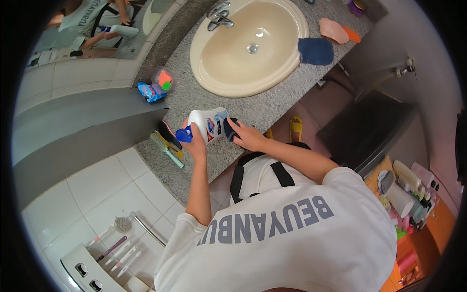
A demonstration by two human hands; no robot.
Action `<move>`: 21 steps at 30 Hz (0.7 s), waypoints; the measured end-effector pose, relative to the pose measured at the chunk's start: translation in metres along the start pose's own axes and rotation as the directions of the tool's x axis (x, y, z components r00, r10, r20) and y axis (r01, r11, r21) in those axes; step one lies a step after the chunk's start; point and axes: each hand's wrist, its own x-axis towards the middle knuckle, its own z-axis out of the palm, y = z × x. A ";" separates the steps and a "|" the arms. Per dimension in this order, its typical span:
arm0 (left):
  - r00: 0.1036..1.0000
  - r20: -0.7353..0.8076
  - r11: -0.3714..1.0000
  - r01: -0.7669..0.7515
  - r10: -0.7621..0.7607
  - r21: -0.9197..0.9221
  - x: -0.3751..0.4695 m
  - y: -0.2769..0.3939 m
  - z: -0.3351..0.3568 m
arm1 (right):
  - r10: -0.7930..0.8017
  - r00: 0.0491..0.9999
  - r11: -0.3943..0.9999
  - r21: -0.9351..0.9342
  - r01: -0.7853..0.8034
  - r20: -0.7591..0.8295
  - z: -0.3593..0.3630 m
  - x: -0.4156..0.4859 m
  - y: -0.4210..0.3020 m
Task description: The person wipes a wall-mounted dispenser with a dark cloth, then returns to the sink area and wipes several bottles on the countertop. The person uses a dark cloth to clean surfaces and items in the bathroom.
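A white plastic bottle point(205, 126) with a blue cap point(184, 134) lies tilted over the granite counter, its printed label facing up. My left hand point(196, 143) is wrapped around its cap end. In my right hand point(251, 137) is a dark cloth point(230, 128), pressed against the bottle's base end. Fingers cover part of the cloth, and the bottle's underside is hidden.
A cream oval washbasin point(204, 75) with a chrome faucet point(220, 16) is set into the counter point(222, 160). Brushes point(168, 150), a blue packet point(150, 92) and a clear tub of sponges point(164, 79) sit leftward. A navy cloth pad point(316, 51) overlaps the basin's right rim.
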 end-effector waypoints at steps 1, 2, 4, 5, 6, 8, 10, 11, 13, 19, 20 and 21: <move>0.997 0.002 0.996 -0.080 0.080 0.047 0.003 0.000 -0.002 | -0.052 0.999 0.999 0.015 0.052 -0.009 -0.007 0.000 -0.002; 0.997 0.008 0.997 -0.078 0.078 0.005 0.007 -0.002 -0.005 | -0.037 0.999 0.999 0.025 0.038 -0.013 -0.014 -0.006 -0.005; 0.990 0.007 0.989 -0.140 0.140 0.041 0.023 -0.006 -0.013 | 0.041 0.996 0.999 -0.025 -0.043 -0.077 -0.027 -0.017 -0.009; 0.986 0.008 0.984 -0.168 0.168 0.060 0.030 -0.008 -0.015 | 0.079 0.991 0.995 -0.048 -0.085 -0.111 -0.034 -0.023 -0.008; 0.986 -0.025 0.981 -0.159 0.163 0.108 0.036 0.002 -0.014 | 0.070 0.981 0.995 -0.059 -0.082 -0.178 -0.040 -0.030 -0.004; 0.949 -0.081 0.925 -0.275 0.306 0.263 0.054 0.007 -0.012 | 0.091 0.954 0.990 -0.081 -0.118 -0.286 -0.051 -0.042 0.007; 0.929 -0.156 0.890 -0.257 0.334 0.377 0.073 0.005 -0.012 | 0.135 0.938 0.983 -0.078 -0.168 -0.318 -0.067 -0.051 0.006; 0.918 -0.183 0.878 -0.257 0.352 0.404 0.084 0.004 -0.013 | 0.127 0.918 0.974 -0.129 -0.187 -0.377 -0.072 -0.055 0.006; 0.896 -0.231 0.858 -0.249 0.380 0.448 0.105 0.001 -0.011 | 0.116 0.891 0.972 -0.134 -0.193 -0.440 -0.082 -0.063 0.013; 0.877 -0.345 0.858 -0.132 0.335 0.496 0.163 0.009 -0.001 | 0.091 0.810 0.981 -0.088 -0.173 -0.579 -0.107 -0.083 0.008; 0.887 -0.347 0.860 -0.099 0.304 0.501 0.172 0.011 0.001 | 0.098 0.795 0.977 -0.096 -0.192 -0.598 -0.109 -0.089 0.006; 0.897 -0.349 0.859 -0.064 0.273 0.507 0.180 0.009 0.001 | 0.105 0.781 0.972 -0.103 -0.211 -0.616 -0.111 -0.095 0.006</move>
